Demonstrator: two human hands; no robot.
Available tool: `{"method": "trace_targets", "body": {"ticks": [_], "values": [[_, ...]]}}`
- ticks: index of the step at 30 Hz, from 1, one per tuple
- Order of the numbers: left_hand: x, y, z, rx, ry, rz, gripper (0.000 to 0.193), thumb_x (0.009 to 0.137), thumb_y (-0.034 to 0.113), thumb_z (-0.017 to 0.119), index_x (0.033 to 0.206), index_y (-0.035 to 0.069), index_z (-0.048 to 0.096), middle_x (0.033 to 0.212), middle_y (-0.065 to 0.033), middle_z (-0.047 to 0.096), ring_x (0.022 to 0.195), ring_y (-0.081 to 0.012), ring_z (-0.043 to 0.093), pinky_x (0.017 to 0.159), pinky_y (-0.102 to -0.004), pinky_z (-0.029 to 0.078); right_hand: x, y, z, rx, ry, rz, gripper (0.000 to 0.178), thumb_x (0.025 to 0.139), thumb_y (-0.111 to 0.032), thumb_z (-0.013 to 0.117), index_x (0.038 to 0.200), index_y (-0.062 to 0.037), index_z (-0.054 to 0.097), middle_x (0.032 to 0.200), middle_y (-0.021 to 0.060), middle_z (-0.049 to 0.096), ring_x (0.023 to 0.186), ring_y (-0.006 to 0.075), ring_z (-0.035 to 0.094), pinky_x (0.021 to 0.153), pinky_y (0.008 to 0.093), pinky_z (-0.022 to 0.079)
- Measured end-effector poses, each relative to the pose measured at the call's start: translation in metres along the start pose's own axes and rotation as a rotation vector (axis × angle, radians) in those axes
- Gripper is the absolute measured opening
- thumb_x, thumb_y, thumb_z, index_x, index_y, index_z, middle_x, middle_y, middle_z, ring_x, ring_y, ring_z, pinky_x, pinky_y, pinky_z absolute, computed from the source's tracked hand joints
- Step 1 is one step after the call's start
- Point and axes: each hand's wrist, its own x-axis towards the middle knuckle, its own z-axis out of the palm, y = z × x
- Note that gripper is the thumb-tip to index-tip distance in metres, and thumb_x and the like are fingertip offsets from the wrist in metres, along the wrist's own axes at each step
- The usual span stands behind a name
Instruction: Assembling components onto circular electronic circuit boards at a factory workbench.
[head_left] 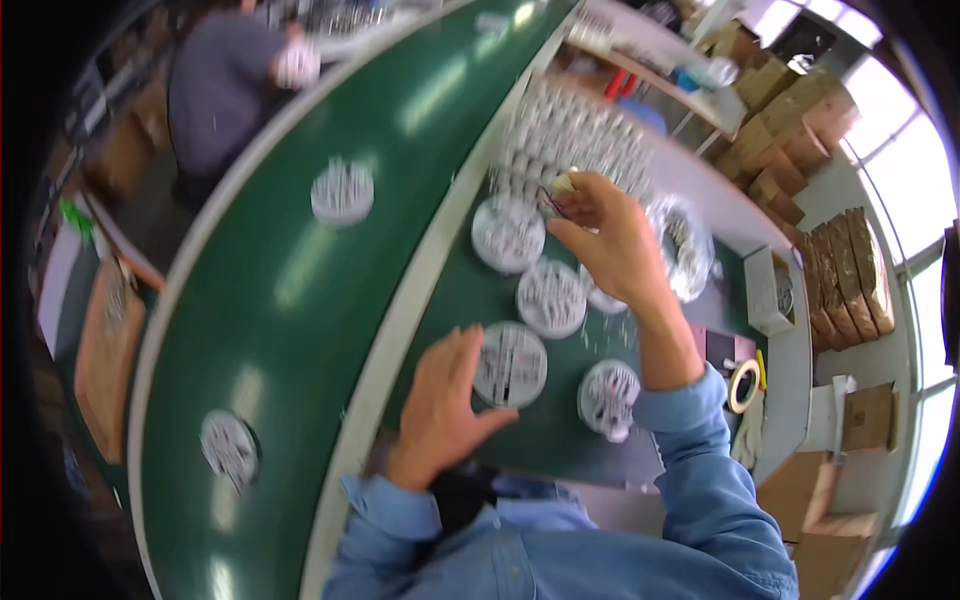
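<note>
My left hand [438,400] is open, thumb and fingers apart, at the left edge of a round white disc [512,364] with printed marks; I cannot tell if it touches. My right hand [612,235] reaches to the far side of the bench, thumb and fingers closed on a small pale piece with thin dark wires [553,198]. Beneath and beside it lie more white discs, one at the left [508,233] and one nearer [552,299]. Another disc [609,398], with parts on its face, lies at the right front. The right hand partly covers one more disc.
A green conveyor belt [300,330] carries several white discs on my left. Behind the bench discs stand many small parts in rows [580,135]. To the right are a clear plastic bag [683,245], a tape roll [743,386] and a white box [768,290]. Another person [220,90] sits across the belt.
</note>
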Motion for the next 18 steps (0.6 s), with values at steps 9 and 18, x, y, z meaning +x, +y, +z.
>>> {"method": "trace_targets", "body": {"ticks": [9, 18], "values": [[0.007, -0.001, -0.002, -0.063, 0.003, -0.050, 0.120, 0.066, 0.023, 0.101, 0.165, 0.001, 0.036, 0.143, -0.0192, 0.061, 0.137, -0.0402, 0.057, 0.119, -0.0508, 0.043, -0.126, 0.001, 0.039, -0.172, -0.365, -0.184, 0.041, 0.088, 0.001, 0.080, 0.127, 0.0009, 0.069, 0.110, 0.0162, 0.076, 0.098, 0.0311, 0.074, 0.087, 0.0401, 0.059], [0.001, -0.002, 0.007, 0.011, 0.075, -0.042, 0.123, 0.064, 0.023, 0.102, 0.165, 0.001, 0.035, 0.137, -0.0170, 0.064, 0.132, -0.0384, 0.059, 0.117, -0.0502, 0.044, -0.118, -0.010, 0.069, -0.174, -0.408, -0.294, 0.036, 0.086, 0.003, 0.074, 0.122, -0.0011, 0.070, 0.103, 0.0193, 0.071, 0.095, 0.0420, 0.068, 0.081, 0.0482, 0.056]]}}
